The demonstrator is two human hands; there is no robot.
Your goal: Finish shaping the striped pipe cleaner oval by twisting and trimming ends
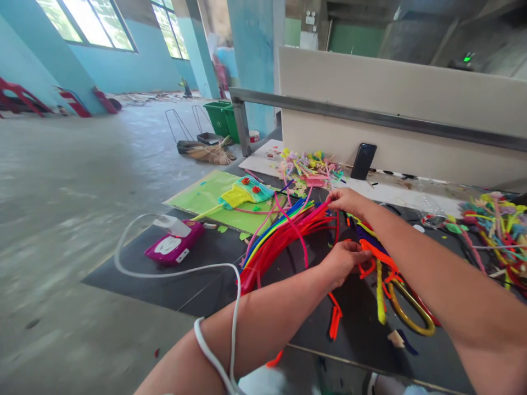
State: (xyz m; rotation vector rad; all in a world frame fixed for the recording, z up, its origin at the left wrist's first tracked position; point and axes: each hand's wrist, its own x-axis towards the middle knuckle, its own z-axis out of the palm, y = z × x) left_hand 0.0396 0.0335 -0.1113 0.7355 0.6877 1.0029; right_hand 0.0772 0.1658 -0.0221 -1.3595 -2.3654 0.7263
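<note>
A bundle of long pipe cleaners (284, 241), mostly red and pink with blue and yellow ones, lies curved across the dark table. At its upper right end, my right hand (343, 200) pinches a pink pipe cleaner. Lower down, my left hand (348, 260) is closed at bent orange pipe cleaners (376, 252). Beside them are a dark blue piece and a yellow fuzzy strip (380, 296). Gold-coloured scissor handles (411, 312) show below my right forearm. Left of the bundle, a yellow and turquoise fuzzy piece with red flowers (246, 192) rests on a green sheet (197, 195).
A magenta device (175, 244) sits at the left, and a white cable (164, 272) runs over my left forearm. Colourful scraps (313, 164) lie at the back, more (500, 230) at the right. A black phone (363, 161) leans against the pale board (395, 93) behind a metal rail (329, 108).
</note>
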